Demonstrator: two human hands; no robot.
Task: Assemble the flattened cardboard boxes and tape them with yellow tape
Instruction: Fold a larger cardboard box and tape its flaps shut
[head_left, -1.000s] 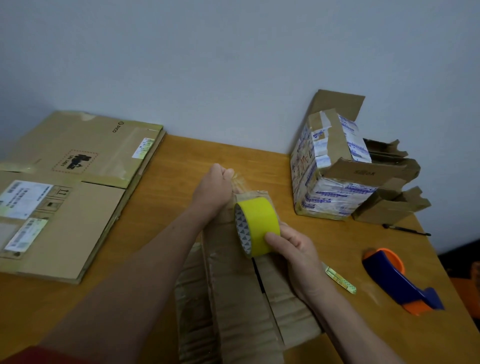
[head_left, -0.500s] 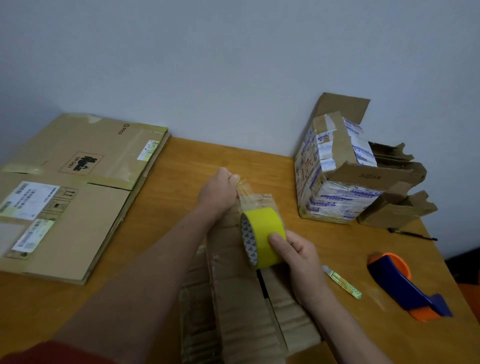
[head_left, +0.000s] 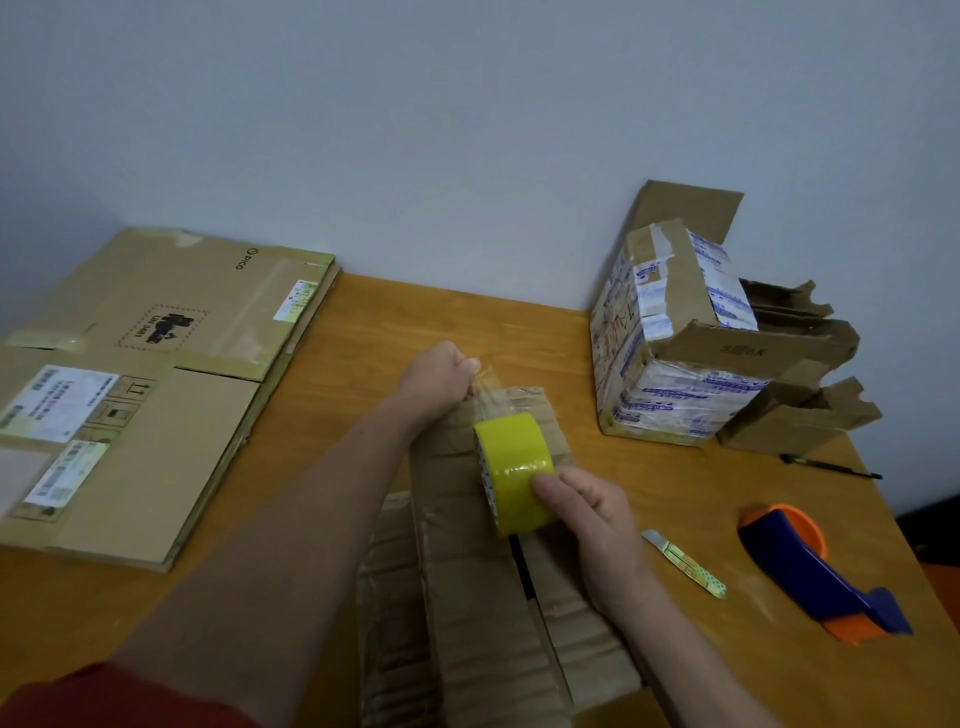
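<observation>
The cardboard box lay on the counter right in front of the person, its top flaps folded in and meeting along a dark seam. The roll of yellow tape stood on edge over that seam, near the far end of the box. This suited a run of tape straight down the join.

The right hand had its grip closed round the roll, thumb pressed on the yellow face, most likely to brake it while tape came off. The left hand reached past the roll with its grip pinched on the free end of the strip. The strip stretched, thin and see-through, from the roll toward the far edge of the box. Holding it taut like that probably served to anchor the end over the edge before the roll was drawn back along the seam.

The seam itself looked bare, so taping of this box seemed barely begun. More flattened boxes waited in a stack at the left, well apart. At the right stood a taped-up box, with a small knife, a tape dispenser and a pen lying within reach.
</observation>
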